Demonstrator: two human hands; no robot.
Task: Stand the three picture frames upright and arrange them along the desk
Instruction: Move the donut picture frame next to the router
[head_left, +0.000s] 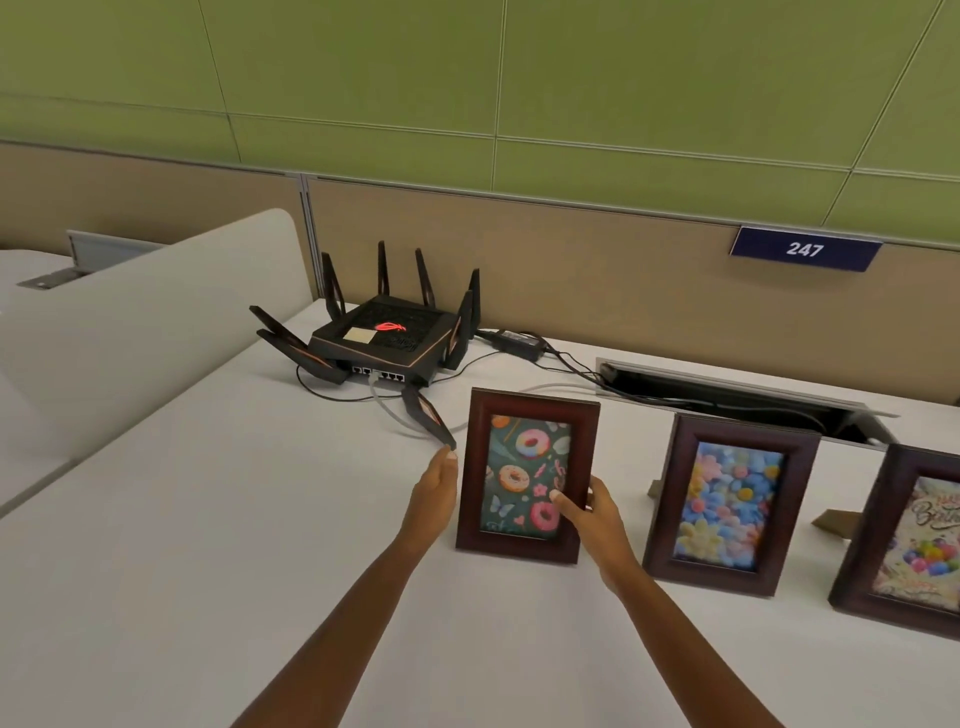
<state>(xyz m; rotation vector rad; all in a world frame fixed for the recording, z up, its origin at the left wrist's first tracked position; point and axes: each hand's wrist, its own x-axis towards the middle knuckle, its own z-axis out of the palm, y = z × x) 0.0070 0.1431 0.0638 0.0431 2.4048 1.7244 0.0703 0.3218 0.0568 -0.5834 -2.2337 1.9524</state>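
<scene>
Three dark wooden picture frames stand upright in a row on the white desk (208, 519). The donut frame (524, 431) is leftmost, the flower frame (727, 569) is in the middle, and the birthday frame (878, 545) is cut off at the right edge. My left hand (434, 499) lies flat against the donut frame's left side with its fingers straight. My right hand (592, 512) grips that frame's right edge, thumb across the glass.
A black router (384, 338) with several antennas sits behind the donut frame; one antenna tip (431, 421) reaches close to my left hand. Cables and a power brick (519, 340) run to an open cable slot (737, 395). A beige partition stands behind, a white divider to the left.
</scene>
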